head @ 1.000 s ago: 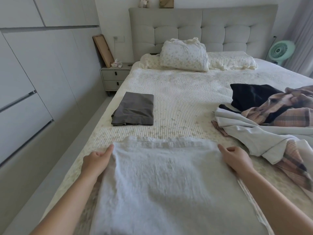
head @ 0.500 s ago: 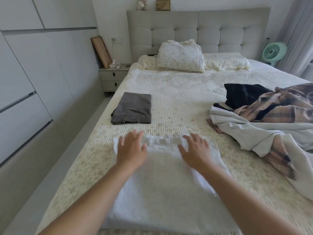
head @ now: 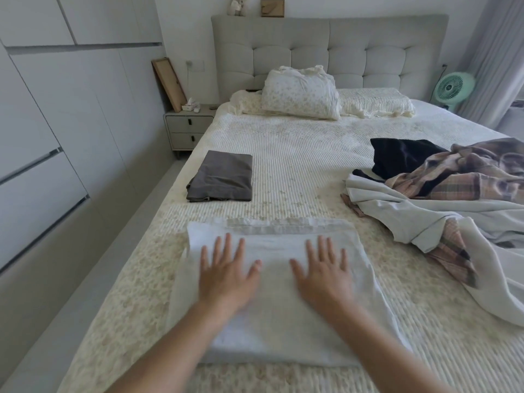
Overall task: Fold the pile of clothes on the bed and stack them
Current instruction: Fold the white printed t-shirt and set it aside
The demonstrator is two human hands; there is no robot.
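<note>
Both hands lie flat, palms down, fingers straight and spread, on a folded white garment [head: 272, 316] of soft, slightly nubby cloth. The left hand [head: 225, 276] and right hand [head: 321, 276] press its far half side by side, gripping nothing. The garment forms a rectangle on the cream ribbed bedspread [head: 297, 165], with a hemmed band along the edge beyond the fingertips. Beyond the left hand lies a folded dark grey garment [head: 222, 177], flat and rectangular. Right of the right hand sits an unfolded pile of clothes [head: 442, 194]: black, plaid and pale crumpled fabrics.
</note>
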